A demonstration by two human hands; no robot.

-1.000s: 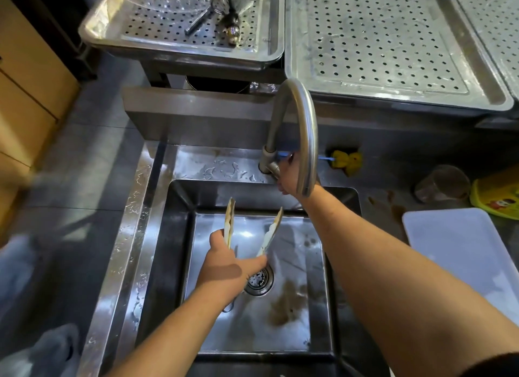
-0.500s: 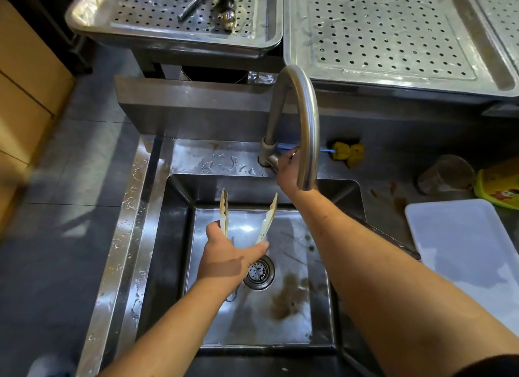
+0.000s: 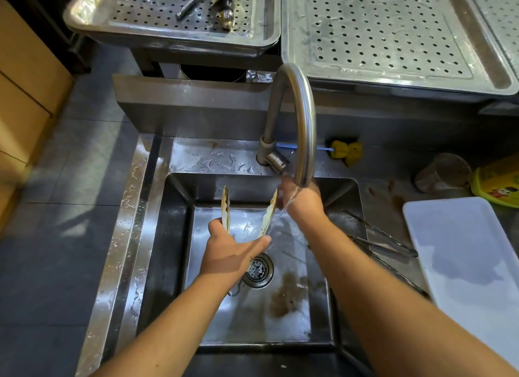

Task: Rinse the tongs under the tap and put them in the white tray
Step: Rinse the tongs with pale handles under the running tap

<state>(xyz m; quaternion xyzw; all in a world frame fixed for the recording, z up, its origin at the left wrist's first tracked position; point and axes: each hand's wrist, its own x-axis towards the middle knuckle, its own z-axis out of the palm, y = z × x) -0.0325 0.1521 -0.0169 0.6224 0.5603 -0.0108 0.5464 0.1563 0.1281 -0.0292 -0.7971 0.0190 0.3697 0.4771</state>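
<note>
Beige tongs [image 3: 225, 208] stand spread in a V over the steel sink [image 3: 174, 236], tips pointing away from me. My left hand [image 3: 233, 256] grips them at the hinge end. My right hand [image 3: 302, 205] is just under the spout of the curved tap [image 3: 304, 118], beside the tip of the tongs' right arm; its fingers are blurred and partly hidden. Water [image 3: 283, 211] runs from the spout over that hand and down along the right arm of the tongs. The white tray [image 3: 463, 264] lies on the counter right of the sink.
Dark metal tongs [image 3: 379, 241] lie across the sink's right edge. A yellow sponge brush [image 3: 345, 152], a plastic cup [image 3: 441, 177] and a yellow container [image 3: 497, 185] stand behind the tray. Perforated steel trays [image 3: 393, 39] fill the back; the left steel tray [image 3: 261, 25] holds utensils.
My right hand has left the tap lever and dropped under the spout next to the tongs' right tip. Water now runs. My left hand keeps the tongs in place.
</note>
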